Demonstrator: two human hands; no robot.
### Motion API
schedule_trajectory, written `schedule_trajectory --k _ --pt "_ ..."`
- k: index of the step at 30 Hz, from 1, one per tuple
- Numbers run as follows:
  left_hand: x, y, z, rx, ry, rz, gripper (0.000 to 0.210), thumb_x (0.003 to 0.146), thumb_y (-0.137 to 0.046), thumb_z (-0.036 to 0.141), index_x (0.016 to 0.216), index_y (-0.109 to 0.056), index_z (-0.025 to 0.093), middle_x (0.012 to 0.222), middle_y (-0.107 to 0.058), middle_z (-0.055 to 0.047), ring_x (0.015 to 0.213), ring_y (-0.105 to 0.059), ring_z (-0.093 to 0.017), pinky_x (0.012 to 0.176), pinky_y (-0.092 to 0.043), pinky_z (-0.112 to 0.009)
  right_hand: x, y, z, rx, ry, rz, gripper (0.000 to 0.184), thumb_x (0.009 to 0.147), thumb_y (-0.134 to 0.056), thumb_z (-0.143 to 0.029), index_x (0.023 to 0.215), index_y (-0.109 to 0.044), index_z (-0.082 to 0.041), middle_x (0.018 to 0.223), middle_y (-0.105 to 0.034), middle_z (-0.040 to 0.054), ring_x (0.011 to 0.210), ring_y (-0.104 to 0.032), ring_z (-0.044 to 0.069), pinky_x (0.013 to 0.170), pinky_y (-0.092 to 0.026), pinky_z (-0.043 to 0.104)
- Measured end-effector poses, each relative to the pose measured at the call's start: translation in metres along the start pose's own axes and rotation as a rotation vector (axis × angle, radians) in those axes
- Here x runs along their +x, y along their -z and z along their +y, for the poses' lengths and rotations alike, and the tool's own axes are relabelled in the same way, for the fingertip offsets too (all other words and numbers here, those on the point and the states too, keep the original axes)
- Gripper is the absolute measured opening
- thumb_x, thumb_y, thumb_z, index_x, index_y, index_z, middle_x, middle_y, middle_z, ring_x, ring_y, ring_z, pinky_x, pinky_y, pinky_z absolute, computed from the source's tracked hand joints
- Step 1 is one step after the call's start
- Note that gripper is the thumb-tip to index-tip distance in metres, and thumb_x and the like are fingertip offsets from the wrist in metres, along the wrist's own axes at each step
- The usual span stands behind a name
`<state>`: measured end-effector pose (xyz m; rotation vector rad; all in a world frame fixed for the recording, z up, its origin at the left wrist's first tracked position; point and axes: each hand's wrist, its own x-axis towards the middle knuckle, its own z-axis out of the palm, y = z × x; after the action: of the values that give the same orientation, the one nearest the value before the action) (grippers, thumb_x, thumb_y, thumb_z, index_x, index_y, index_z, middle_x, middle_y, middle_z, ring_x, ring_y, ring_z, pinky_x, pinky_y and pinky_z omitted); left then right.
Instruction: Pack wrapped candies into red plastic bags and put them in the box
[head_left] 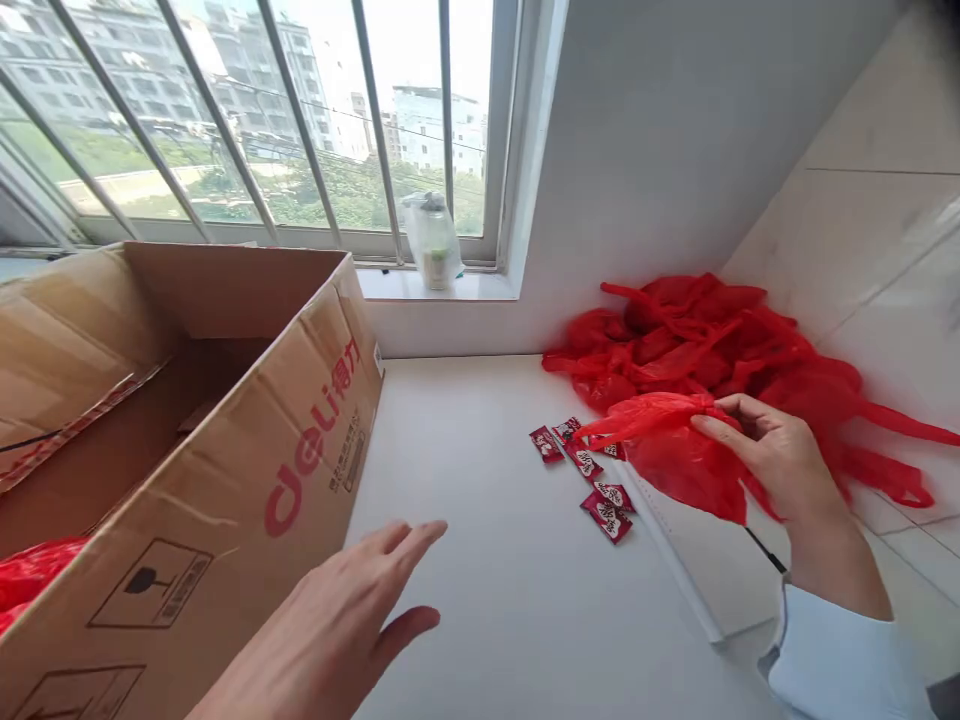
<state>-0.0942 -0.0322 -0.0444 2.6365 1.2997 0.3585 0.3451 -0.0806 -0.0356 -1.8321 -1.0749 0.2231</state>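
Observation:
Between the thumb and fingers of my right hand (780, 460) is a red plastic bag (682, 460), lifted over the right side of the white table (480, 600). Several small dark-red packets (607, 515) lie on the table just left of that bag, one partly covered by it. Behind it sits a heap of red plastic bags (697, 330) against the wall. My left hand (360, 600) hovers over the table with its fingers stretched out and thumb apart, holding nothing. It is beside the cardboard box.
A large open cardboard box (247, 450) stands at the left, with red plastic (37, 575) inside. On the windowsill is a plastic-wrapped container (433, 245). A white strip (675, 560) and a thin black stick-like thing (765, 550) lie near the table's right side.

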Motion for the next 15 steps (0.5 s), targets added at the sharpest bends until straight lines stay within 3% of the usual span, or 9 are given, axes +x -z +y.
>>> schedule_trajectory --k 2,5,8,10,12,15 --pt "0.014 0.014 0.009 -0.031 -0.018 -0.099 0.042 0.088 -0.055 0.033 0.13 -0.049 0.036 0.125 -0.061 0.001 0.109 -0.061 -0.024 0.089 -0.053 -0.036 -0.006 -0.035 -0.023 0.24 0.043 -0.299 0.03 0.07 -0.072 -0.047 0.088 -0.063 -0.024 0.087 -0.066 0.0054 0.077 -0.061 0.02 0.069 -0.05 0.032" --pt "0.035 0.027 0.017 -0.073 0.039 -0.073 0.027 0.092 -0.052 0.03 0.118 -0.055 0.028 0.117 -0.062 -0.002 0.099 -0.062 -0.022 0.084 -0.051 -0.034 -0.015 -0.096 -0.046 0.313 0.16 -0.583 0.025 0.074 -0.07 -0.04 0.09 -0.063 -0.022 0.089 -0.066 0.0043 0.081 -0.062 0.019 0.074 -0.051 0.031" --pt "0.051 0.029 0.019 -0.102 0.092 -0.052 0.016 0.095 -0.043 0.024 0.102 -0.058 0.022 0.101 -0.062 -0.001 0.087 -0.06 -0.019 0.078 -0.046 -0.031 -0.025 -0.15 -0.058 0.208 0.291 -0.703 0.024 0.079 -0.063 -0.034 0.101 -0.063 -0.023 0.087 -0.066 0.0021 0.081 -0.061 0.017 0.077 -0.05 0.032" --pt "0.06 0.023 0.016 -0.117 0.094 -0.082 0.019 0.093 -0.038 0.017 0.089 -0.056 0.021 0.091 -0.059 -0.001 0.078 -0.057 -0.016 0.069 -0.043 -0.028 -0.032 -0.174 -0.061 0.133 0.362 -0.756 0.029 0.082 -0.059 -0.03 0.11 -0.061 -0.024 0.084 -0.065 0.0003 0.079 -0.061 0.016 0.079 -0.048 0.033" --pt "0.068 0.013 0.014 -0.119 0.067 -0.134 0.015 0.087 -0.039 0.011 0.082 -0.05 0.02 0.086 -0.054 -0.001 0.073 -0.052 -0.015 0.062 -0.039 -0.026 -0.037 -0.186 -0.062 0.09 0.42 -0.774 0.03 0.083 -0.058 -0.028 0.113 -0.059 -0.024 0.087 -0.065 0.0001 0.082 -0.06 0.016 0.08 -0.047 0.033" --pt "0.076 -0.005 0.016 -0.098 0.009 -0.166 0.012 0.078 -0.051 0.013 0.084 -0.044 0.02 0.089 -0.051 -0.002 0.078 -0.05 -0.017 0.06 -0.038 -0.025 -0.039 -0.187 -0.064 0.06 0.492 -0.775 0.023 0.083 -0.058 -0.028 0.106 -0.061 -0.024 0.097 -0.065 0.0027 0.088 -0.06 0.017 0.078 -0.047 0.032"
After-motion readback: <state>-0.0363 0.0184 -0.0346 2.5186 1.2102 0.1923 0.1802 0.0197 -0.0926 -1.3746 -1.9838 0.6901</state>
